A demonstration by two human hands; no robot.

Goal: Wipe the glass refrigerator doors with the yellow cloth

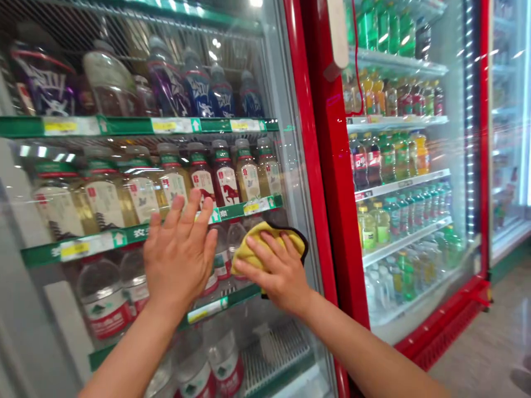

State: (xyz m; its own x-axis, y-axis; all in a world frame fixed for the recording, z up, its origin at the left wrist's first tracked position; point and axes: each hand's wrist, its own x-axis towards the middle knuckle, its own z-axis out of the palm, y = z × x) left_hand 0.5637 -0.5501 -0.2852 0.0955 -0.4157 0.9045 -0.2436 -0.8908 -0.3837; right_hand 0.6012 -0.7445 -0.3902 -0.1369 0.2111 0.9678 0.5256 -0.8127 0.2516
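Note:
A glass fridge door with a red frame point(309, 138) fills the left and middle of the view. My left hand point(178, 249) is raised flat against or just before the glass, fingers spread, holding nothing. To its right, my right hand point(276, 265) presses a yellow cloth point(255, 235) with a dark edge on the glass near the frame, its fingers lying over the cloth. Behind the glass, bottles with cream labels point(143, 193) line the middle shelf, and large clear bottles with red labels point(105, 312) stand below.
Dark and blue-labelled bottles point(201, 88) fill the upper shelf behind the glass. A second red-framed fridge point(359, 243) with rows of drinks is at the right, beside a pale handle point(338, 33). Floor point(501, 309) shows at lower right.

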